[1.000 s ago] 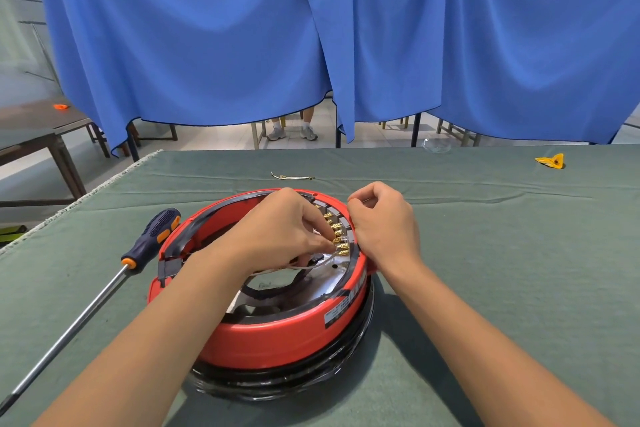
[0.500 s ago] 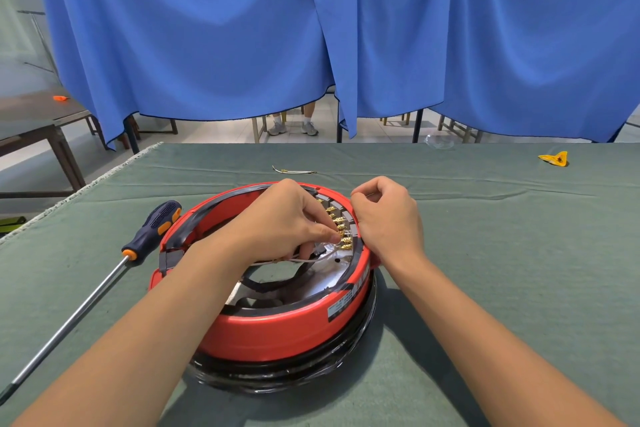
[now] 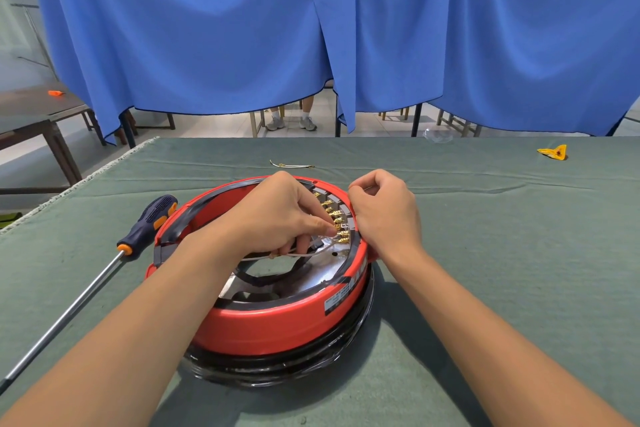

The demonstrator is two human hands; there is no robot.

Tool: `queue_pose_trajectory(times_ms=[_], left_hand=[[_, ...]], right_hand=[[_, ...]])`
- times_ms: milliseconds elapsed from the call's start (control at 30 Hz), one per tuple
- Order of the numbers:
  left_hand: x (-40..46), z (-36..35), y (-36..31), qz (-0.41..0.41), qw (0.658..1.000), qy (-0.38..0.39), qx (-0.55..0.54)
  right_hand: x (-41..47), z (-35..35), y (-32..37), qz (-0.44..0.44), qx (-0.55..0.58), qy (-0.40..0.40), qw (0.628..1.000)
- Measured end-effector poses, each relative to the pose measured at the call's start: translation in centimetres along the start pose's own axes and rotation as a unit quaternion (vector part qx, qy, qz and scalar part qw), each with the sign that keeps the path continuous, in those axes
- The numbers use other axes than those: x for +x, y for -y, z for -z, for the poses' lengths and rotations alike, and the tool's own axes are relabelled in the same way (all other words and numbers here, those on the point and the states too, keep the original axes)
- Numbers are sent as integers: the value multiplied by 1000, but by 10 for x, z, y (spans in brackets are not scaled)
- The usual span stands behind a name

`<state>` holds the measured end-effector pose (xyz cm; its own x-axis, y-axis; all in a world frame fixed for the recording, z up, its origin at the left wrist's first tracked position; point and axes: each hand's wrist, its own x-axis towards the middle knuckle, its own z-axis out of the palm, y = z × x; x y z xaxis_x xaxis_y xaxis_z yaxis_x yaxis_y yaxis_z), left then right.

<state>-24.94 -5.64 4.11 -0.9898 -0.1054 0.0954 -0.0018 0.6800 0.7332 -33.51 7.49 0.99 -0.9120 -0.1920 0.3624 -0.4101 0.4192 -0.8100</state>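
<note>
So the thing being worked on is a round red plastic housing (image 3: 277, 326) with a black band round its base and a shiny metal plate with a big cutout inside. It sits mid-table on the green cloth-covered table (image 3: 485, 253), right in front of the person. A row of small brass terminals (image 3: 337, 218) runs along the inner rim at about 2 o'clock.

The left hand (image 3: 277, 218) pinches one of the lower terminals between thumb and forefinger. The right hand (image 3: 384, 215) is curled up against the outer rim at 3 o'clock, and I can't tell if it's holding anything.

Compared with a second ago, the left fingertips have slid a bit lower along the row, and a thin white wire (image 3: 298, 254) now shows under that hand. The right hand has barely budged.
</note>
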Motion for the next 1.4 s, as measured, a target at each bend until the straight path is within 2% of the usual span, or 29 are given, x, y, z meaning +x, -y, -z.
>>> queue_pose_trajectory(times_ms=[1400], left_hand=[[-2, -1, -4, 1, 1000, -8, 7]], right_hand=[[-1, 0, 1, -2, -4, 0, 1000]])
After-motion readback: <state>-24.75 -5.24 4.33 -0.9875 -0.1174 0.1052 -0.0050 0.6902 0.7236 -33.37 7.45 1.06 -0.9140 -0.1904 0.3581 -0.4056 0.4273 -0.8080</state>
